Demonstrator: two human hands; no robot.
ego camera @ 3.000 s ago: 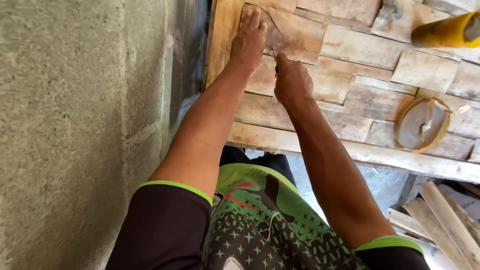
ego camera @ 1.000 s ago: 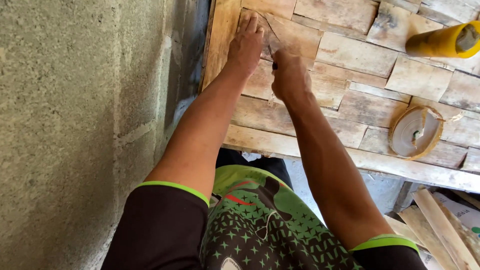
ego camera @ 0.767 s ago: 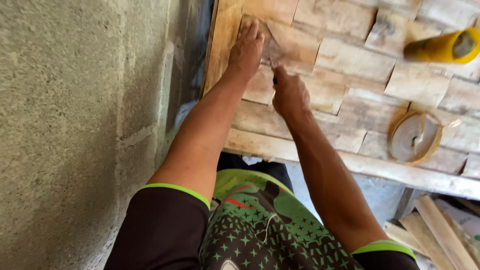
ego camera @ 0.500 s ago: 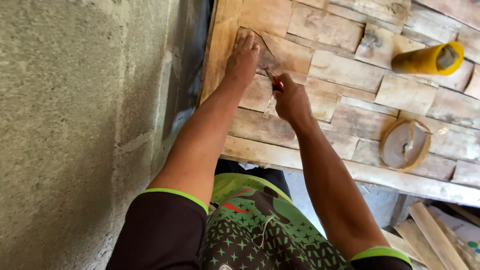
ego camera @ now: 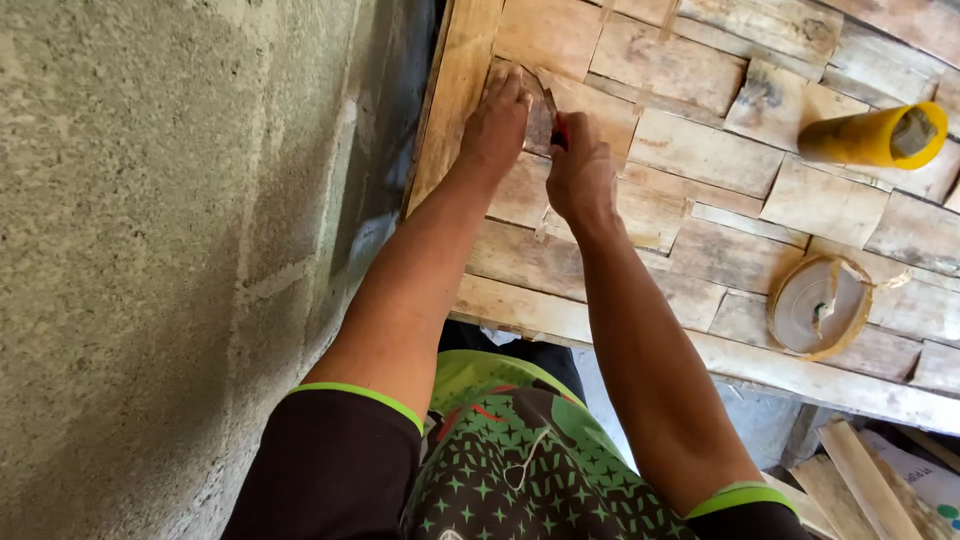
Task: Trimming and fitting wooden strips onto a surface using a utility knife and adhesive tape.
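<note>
— Template piece (ego camera: 540, 105), the thin flat cut-out shape, where is it lying?

— It is lying at the far left of the desk (ego camera: 700, 150), which is made of rough wooden slats, close to the upright plank (ego camera: 455, 95) along the desk's left edge. The left hand (ego camera: 495, 125) is pressing down on it, fingers spread flat, so this grip is not closing around anything; it is only pinning the piece to the wood.

— And the other hand?

— The right hand (ego camera: 580, 175) is sitting just beside the left one, touching the edge of the piece. Its grip is curling tight around a small tool with a red part (ego camera: 560, 130); only a sliver is showing between the fingers, so what kind of tool it is cannot be told.

— What else is lying on the desk?

— A yellow roll (ego camera: 870, 135) is lying on its side toward the far right, well apart from the hands. A flat coil of pale tape (ego camera: 820, 305) is resting nearer the front edge, also on the right.

— And around the person?

— A grey concrete wall (ego camera: 170, 250) is filling the left side. Loose wooden offcuts (ego camera: 860, 480) are lying on the floor at lower right. The person is wearing a dark top with green cuffs and green patterned shorts (ego camera: 520, 460).
</note>
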